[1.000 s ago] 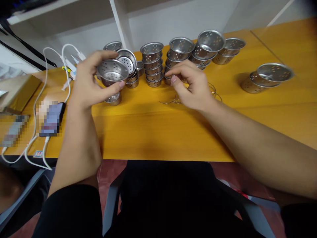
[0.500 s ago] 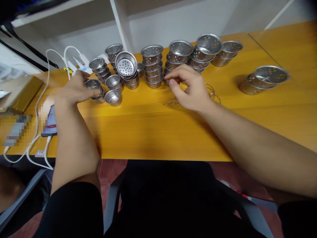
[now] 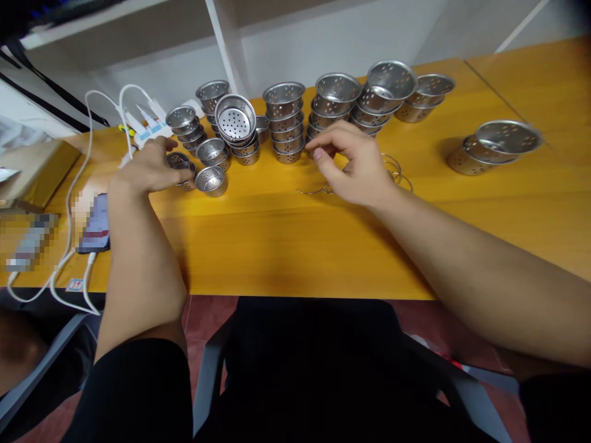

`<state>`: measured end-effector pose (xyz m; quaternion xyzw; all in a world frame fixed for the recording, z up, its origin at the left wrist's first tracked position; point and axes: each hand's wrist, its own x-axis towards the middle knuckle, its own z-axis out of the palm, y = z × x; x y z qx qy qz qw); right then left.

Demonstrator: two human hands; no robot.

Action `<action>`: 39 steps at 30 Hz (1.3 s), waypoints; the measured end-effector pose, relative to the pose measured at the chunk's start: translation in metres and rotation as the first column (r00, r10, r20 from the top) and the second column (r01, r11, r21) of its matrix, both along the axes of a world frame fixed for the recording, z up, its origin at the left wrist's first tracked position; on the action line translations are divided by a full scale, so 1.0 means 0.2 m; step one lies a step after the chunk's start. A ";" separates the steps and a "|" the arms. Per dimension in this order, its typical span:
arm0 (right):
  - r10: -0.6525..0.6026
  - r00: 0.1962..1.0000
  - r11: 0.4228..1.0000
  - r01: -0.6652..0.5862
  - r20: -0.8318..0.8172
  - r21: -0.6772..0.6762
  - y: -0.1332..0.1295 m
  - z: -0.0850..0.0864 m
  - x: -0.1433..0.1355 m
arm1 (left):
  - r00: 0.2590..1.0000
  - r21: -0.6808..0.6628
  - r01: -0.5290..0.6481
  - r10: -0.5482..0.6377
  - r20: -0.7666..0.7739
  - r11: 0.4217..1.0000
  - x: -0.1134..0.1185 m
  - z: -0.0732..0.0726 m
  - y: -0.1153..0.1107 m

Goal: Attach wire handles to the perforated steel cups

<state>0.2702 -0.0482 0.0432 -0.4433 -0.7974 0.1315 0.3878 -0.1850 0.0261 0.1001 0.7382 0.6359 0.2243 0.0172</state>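
Note:
My left hand (image 3: 150, 166) is at a short stack of perforated metal cups (image 3: 181, 162) on the left, its thumb in front and its fingers behind the upper cup. Part of that cup is hidden by the hand. To its right are a single small cup (image 3: 211, 180) and a small stack (image 3: 213, 151). My right hand (image 3: 351, 161) is curled, thumb and index finger close together in front of the bottom of a stack of larger cups (image 3: 336, 98). Whatever its fingertips hold, if anything, is too small to make out. Thin wire loops (image 3: 397, 172) lie beneath this hand.
More perforated cup stacks (image 3: 287, 123) stand along the back, one topped by a tilted cup (image 3: 235, 118). Two nested cups (image 3: 494, 147) lie tilted at the right. On the left are a phone (image 3: 96, 224), white cables (image 3: 69, 209), a power strip (image 3: 152, 130) and a cardboard box (image 3: 44, 163).
My left hand has shifted slightly to the right, its fingers drawing in around the upper cup. My right hand has stayed in nearly the same place.

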 end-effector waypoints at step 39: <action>0.319 0.789 0.943 -0.207 0.525 -0.261 0.11 0.03 0.16 | 0.746 0.154 0.509 -0.524 0.411 0.847 0.90 -0.37 -0.14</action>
